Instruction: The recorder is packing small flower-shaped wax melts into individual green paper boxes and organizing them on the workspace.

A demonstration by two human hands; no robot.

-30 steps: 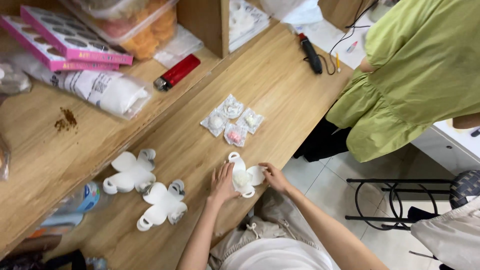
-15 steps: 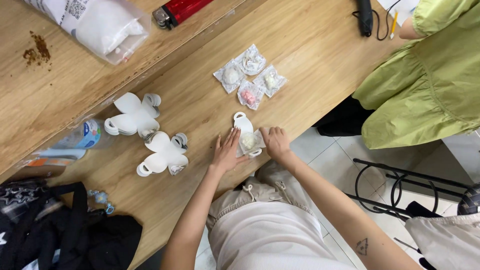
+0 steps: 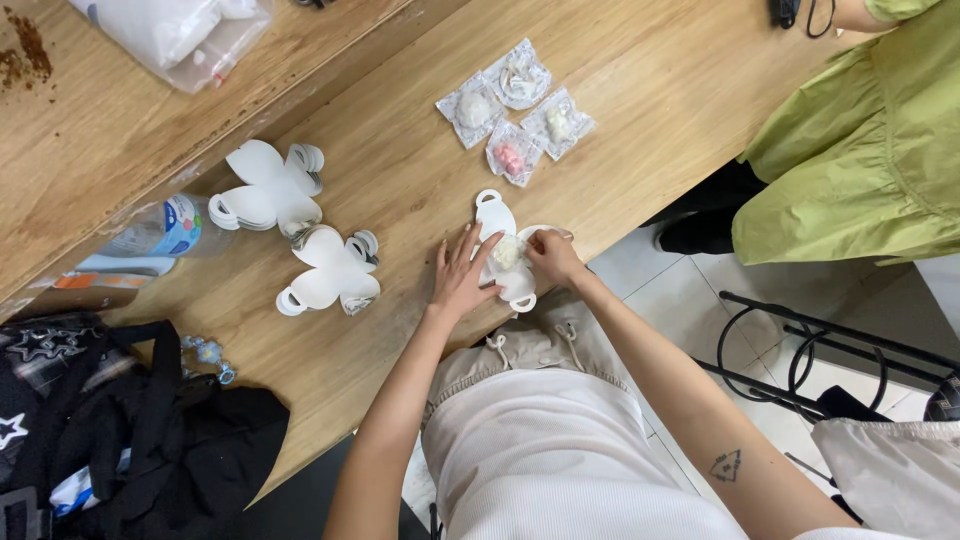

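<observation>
Far left: a dark bag (image 3: 120,440) is lying at the near corner of the desk (image 3: 400,170), with a plastic bottle (image 3: 160,228) on its side just above it, against the raised wooden ledge (image 3: 100,130) that is carrying a clear bag of white stock (image 3: 180,30).

Centre-left: two stacks of white die-cut card blanks are sitting untouched, the upper stack (image 3: 265,190) and the lower stack (image 3: 330,272), just beside one another.

Centre: the left hand (image 3: 462,275) is lying flat, fingers spread, pressing down the left side of a single white card blank (image 3: 497,218) close to the near edge of the desk. A small pale packet (image 3: 507,252) is resting on the middle of that blank. The right hand (image 3: 550,255) is pinching the blank's right flap, fingers curled; how firmly it is gripping cannot be told.

Above: four sealed packets (image 3: 515,110) are waiting in a cluster, well apart from both hands.

Judgement on progress: one blank is being folded around one packet, none looks finished, and four packets plus both stacks are remaining.

Room: bare desk is lying open between the cluster and the blank. The blank is sitting near the desk's edge, so little margin toward the person. Right: another person in green clothing (image 3: 860,150) is sitting at the desk's far side, and a black wire stool (image 3: 800,350) is standing on the floor.
</observation>
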